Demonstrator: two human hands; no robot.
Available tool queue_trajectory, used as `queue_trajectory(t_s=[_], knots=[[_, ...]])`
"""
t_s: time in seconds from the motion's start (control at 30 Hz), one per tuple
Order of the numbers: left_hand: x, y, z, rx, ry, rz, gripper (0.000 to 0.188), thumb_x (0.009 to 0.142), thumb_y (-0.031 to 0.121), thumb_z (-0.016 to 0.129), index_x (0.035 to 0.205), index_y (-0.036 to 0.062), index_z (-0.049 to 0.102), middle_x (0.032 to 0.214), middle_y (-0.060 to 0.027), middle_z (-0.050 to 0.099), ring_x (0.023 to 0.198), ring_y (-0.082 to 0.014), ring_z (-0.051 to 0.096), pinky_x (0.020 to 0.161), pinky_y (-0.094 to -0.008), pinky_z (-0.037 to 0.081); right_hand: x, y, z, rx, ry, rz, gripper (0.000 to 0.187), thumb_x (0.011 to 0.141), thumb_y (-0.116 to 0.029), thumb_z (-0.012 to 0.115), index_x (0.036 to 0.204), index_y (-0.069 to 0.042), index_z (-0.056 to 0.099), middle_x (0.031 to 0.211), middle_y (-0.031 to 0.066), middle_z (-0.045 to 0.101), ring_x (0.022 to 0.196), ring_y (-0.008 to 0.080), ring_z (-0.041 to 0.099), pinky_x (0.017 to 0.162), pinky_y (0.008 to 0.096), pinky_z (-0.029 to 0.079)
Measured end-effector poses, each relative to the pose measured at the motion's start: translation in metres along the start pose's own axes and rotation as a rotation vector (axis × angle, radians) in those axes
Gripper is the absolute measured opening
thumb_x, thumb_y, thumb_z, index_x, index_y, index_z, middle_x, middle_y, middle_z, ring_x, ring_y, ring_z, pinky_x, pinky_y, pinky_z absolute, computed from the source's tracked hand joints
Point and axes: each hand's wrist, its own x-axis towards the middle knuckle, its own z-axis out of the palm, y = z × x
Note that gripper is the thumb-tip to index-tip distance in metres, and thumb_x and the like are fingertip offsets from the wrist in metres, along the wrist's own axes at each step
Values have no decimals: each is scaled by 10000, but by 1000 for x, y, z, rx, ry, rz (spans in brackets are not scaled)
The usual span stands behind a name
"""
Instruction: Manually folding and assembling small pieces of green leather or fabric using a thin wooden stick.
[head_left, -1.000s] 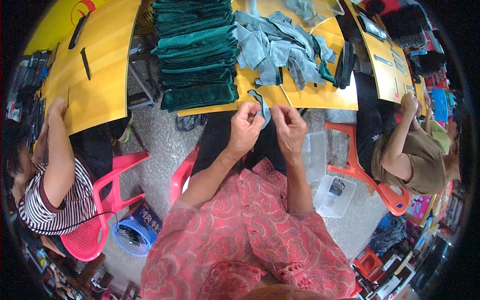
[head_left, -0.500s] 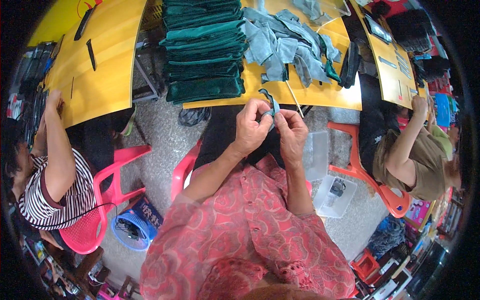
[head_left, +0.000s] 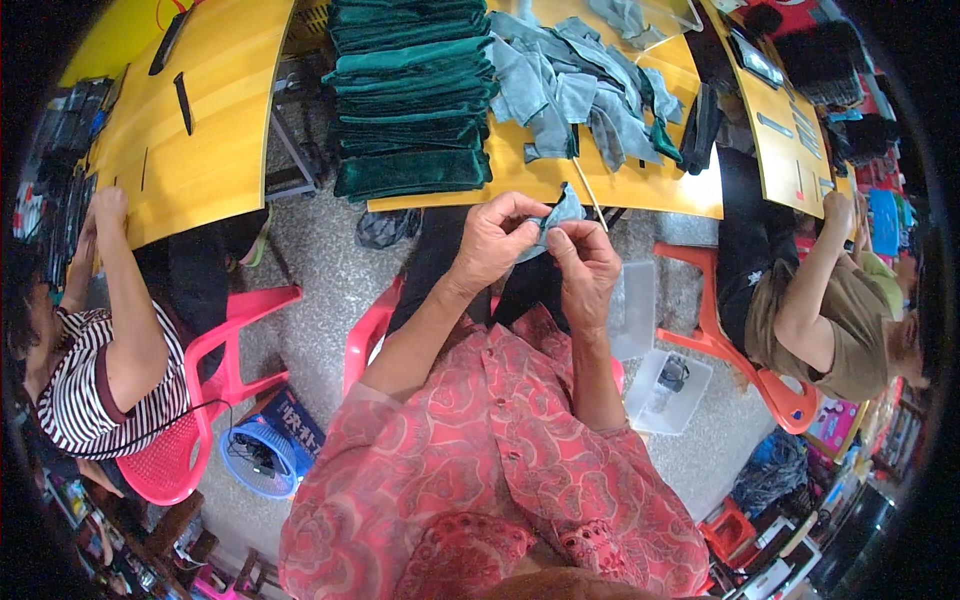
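Between my two hands, just off the near edge of the yellow table (head_left: 420,203), is a small grey-blue piece of velvety cloth (head_left: 567,208). My left hand (head_left: 497,238) pinches it from the left with thumb and forefinger. On the other side my right hand (head_left: 587,258) grips it, fingers curled in. The fingertips almost meet and hide the cloth's middle; its pointed upper end sticks up. Beyond my hands lies a loose heap of similar grey-blue pieces (head_left: 575,95) with some dark green edges. Left of it stands a tall stack of folded dark green velvet pieces (head_left: 410,130).
A thin pale stick (head_left: 590,193) juts over the table edge. Co-workers sit left, in a striped top (head_left: 110,385), and right, in a brown top (head_left: 845,325). Around me are a pink chair (head_left: 215,350), an orange stool (head_left: 710,310), a blue basket (head_left: 262,460) and a clear plastic box (head_left: 670,390).
The cloth has gone from a narrow curled strip to a wider, opened-out shape between my fingers. Both hands keep nearly the same place and stay pinched on it.
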Motion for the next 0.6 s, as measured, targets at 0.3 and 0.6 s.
queue_trajectory(t_s=[0.3,0.6], knots=[[4,6,1,384,85,210,168,715,-38,640,857,32,586,766,-23,589,677,-111,579,605,-260,473,-2,-2,5,-262,39,-221,82,824,-23,661,864,-10,591,767,43,605,724,115,565,668,257,460],[9,-10,-1,610,112,599,264,691,-92,597,933,11,580,809,-103,541,712,-245,600,604,-336,483,-7,5,7,-454,-51,-484,84,842,-8,640,836,-6,556,758,24,563,704,126,545,657,260,451]])
